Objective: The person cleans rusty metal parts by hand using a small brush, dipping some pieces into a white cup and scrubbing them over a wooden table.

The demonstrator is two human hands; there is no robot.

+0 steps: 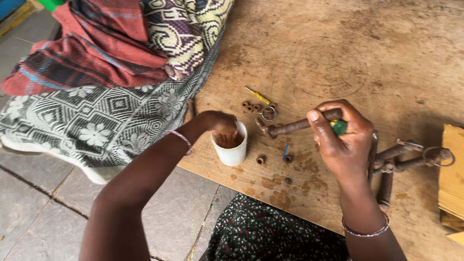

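At frame centre, head view:
Left hand: your left hand (220,122) dips its fingers into the white cup (232,153); you cannot tell what they pinch.
Right hand: your right hand (340,140) is clenched round a rusty bolt (290,128) and a green piece (339,127), right of centre.
Board: wooden board (338,53) carries small rusty nuts (249,106), a ring (268,113), a yellow-handled tool (257,95).
Right edge: more rusty bolts (401,162).
Upper left: patterned cloths (106,72).
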